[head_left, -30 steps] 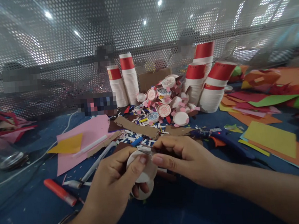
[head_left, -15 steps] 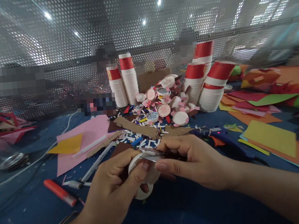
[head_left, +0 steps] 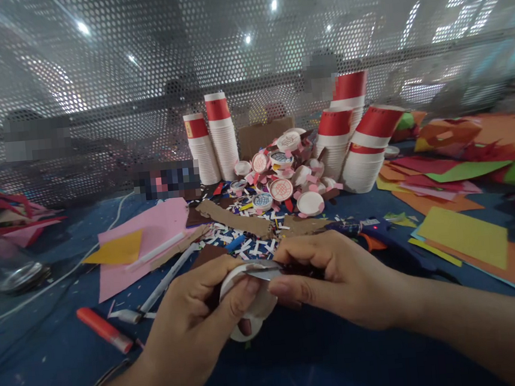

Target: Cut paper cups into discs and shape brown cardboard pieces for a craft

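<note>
My left hand (head_left: 205, 317) grips a round white paper piece (head_left: 262, 305) between thumb and fingers, near the bottom middle. A thin metal blade (head_left: 266, 270) lies against the upper edge of this piece. The blade comes from my right hand (head_left: 319, 278), whose thumb and fingers are closed on its dark, mostly hidden end. Whether it is a knife or scissors cannot be told. Another white round part (head_left: 248, 331) shows just below the paper piece, by my left fingertips.
Behind the hands lie a pile of small paper discs (head_left: 281, 189), paper scraps and stacked paper cups (head_left: 223, 142). A glue gun (head_left: 392, 244) and coloured sheets (head_left: 468, 234) are right; pink paper (head_left: 147, 226), a red marker (head_left: 103, 329) and a clear container (head_left: 16, 268) left.
The blade has shifted slightly along the edge of the white piece and looks flatter against it. Both hands keep nearly the same place and hold.
</note>
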The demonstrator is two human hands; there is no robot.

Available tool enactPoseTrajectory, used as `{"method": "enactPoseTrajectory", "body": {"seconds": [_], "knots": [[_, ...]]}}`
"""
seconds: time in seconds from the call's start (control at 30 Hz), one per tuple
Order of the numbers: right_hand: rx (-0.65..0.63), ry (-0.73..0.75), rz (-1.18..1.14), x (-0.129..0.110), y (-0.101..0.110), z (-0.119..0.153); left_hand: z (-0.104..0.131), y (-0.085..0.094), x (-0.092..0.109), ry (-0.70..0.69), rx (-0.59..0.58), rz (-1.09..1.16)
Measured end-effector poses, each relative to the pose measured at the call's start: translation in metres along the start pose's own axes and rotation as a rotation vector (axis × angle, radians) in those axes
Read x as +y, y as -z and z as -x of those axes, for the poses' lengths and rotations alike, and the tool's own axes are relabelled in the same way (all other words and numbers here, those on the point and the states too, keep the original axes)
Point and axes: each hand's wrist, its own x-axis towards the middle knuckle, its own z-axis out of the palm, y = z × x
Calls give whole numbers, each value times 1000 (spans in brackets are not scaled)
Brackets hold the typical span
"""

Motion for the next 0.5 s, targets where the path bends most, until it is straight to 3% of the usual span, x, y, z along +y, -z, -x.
{"method": "enactPoseTrajectory", "body": {"seconds": [0.27, 0.5], "knots": [[-2, -14, 38, 0, 2, -1, -2, 1, -1, 74, -22, 115], [-89, -86, -50, 5, 4, -3, -4, 5, -3, 229, -69, 242]]}}
